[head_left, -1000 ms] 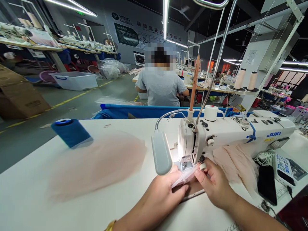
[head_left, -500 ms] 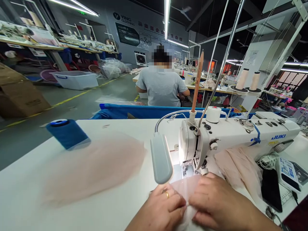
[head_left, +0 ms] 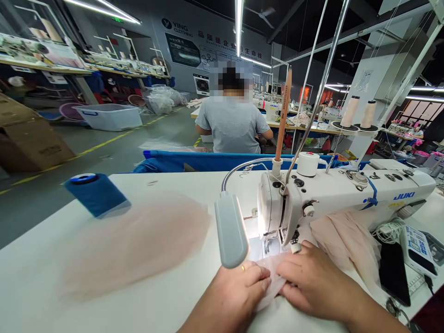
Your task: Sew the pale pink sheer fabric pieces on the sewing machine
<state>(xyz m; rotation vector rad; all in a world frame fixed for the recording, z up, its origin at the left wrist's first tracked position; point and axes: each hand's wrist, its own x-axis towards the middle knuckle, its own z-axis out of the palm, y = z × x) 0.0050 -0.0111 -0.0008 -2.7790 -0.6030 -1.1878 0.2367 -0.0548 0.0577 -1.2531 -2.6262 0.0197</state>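
Observation:
Sheer pale pink fabric lies at the needle area of a white sewing machine. My left hand is closed on its left side, fingers curled and a ring on one finger. On the other side my right hand pinches the same fabric, close below the presser foot. A grey lamp head on a bent metal arm hangs just above my left hand and lights the needle area. The fabric's edge between the fingers is partly hidden.
Another sheer pink piece lies flat at left, beside a blue thread cone. Bunched pink fabric, a black phone and a white device are at right. A person sits ahead, back turned.
My right hand has moved slightly up and turned on the fabric. My left hand has shifted a little, and the fabric between them is now more folded. The view has shifted slightly.

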